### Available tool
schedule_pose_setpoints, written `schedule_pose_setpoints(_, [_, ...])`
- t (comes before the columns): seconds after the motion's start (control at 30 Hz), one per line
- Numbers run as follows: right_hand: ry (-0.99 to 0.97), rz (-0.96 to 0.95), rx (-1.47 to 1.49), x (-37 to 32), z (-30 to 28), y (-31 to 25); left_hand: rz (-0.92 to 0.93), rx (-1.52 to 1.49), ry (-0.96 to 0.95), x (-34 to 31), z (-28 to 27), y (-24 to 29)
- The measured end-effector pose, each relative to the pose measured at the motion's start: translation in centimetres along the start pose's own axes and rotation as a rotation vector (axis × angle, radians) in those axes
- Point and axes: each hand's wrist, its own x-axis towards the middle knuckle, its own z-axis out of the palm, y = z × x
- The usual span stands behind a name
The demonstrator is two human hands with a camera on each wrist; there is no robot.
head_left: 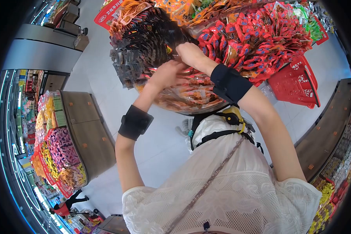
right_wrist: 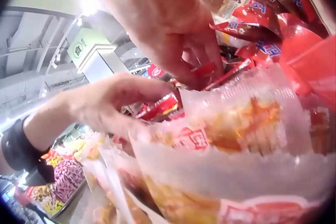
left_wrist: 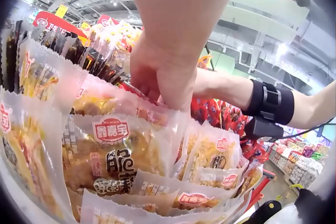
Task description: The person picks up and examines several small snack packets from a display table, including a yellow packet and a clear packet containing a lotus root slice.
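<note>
Both hands reach into a round display bin of packaged snacks. My left hand lies low among clear packets of orange-brown snack. In the right wrist view its fingers and thumb stand around a red and yellow snack packet; I cannot tell whether they pinch it. My right hand is just beyond it, to the right, fingers bent down. Between its fingertips is a small red snack packet, partly hidden by the fingers. Clear packets stand upright in front of both hands.
Black packets fill the bin's left side, red packets its right. A red shopping basket stands to the right. Another display counter is across the aisle at left. A person in a red top is farther off.
</note>
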Motion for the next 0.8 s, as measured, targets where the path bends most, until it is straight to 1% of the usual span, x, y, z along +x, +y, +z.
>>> schedule_pose_setpoints(0.03, [-0.004, 0.006, -0.032, -0.4, 0.3, -0.2, -0.026, -0.080, -0.016, 0.1, -0.5, 0.2])
schedule_pose_setpoints(0.13, [0.008, 0.022, -0.084, -0.1, 0.3, -0.3, -0.008, -0.095, -0.017, 0.3, -2.1, -0.5])
schedule_pose_setpoints(0.2, [0.041, 0.016, -0.116, 0.0, 0.0, -0.3, 0.026, 0.058, 0.039, -0.2, -2.4, -1.4])
schedule_pose_setpoints(0.27, [0.017, 0.042, -0.135, -0.1, -0.5, -0.4, 0.052, 0.201, 0.089, -0.6, -2.4, -1.9])
schedule_pose_setpoints(0.3, [0.005, 0.056, -0.144, -0.1, -0.6, -0.5, 0.069, 0.212, 0.085, -0.6, -2.2, -2.1])
schedule_pose_setpoints(0.37, [0.034, 0.009, -0.144, -0.4, -0.2, -0.7, 0.106, 0.235, 0.077, -0.3, -1.6, -2.6])
schedule_pose_setpoints(0.5, [0.058, -0.013, -0.125, -0.6, -0.6, -1.1, 0.120, 0.312, 0.111, 0.7, -0.9, -2.2])
schedule_pose_setpoints(0.53, [0.024, 0.006, -0.096, -0.8, -1.2, -1.2, 0.120, 0.324, 0.122, 0.9, -0.8, -2.1])
schedule_pose_setpoints(0.57, [0.080, -0.012, -0.030, -1.2, -1.7, -1.2, 0.119, 0.337, 0.132, 1.0, -0.7, -2.0])
schedule_pose_setpoints(0.67, [0.235, -0.074, 0.177, -3.4, -3.0, -0.4, -0.012, 0.249, 0.184, 1.8, -1.0, -1.6])
schedule_pose_setpoints(0.77, [0.235, 0.001, 0.371, -5.9, -4.5, -0.6, -0.053, 0.262, 0.219, 2.5, 0.2, -2.7])
schedule_pose_setpoints(0.8, [0.250, 0.008, 0.402, -6.3, -4.5, -0.4, -0.061, 0.286, 0.202, 2.7, 0.3, -2.8])
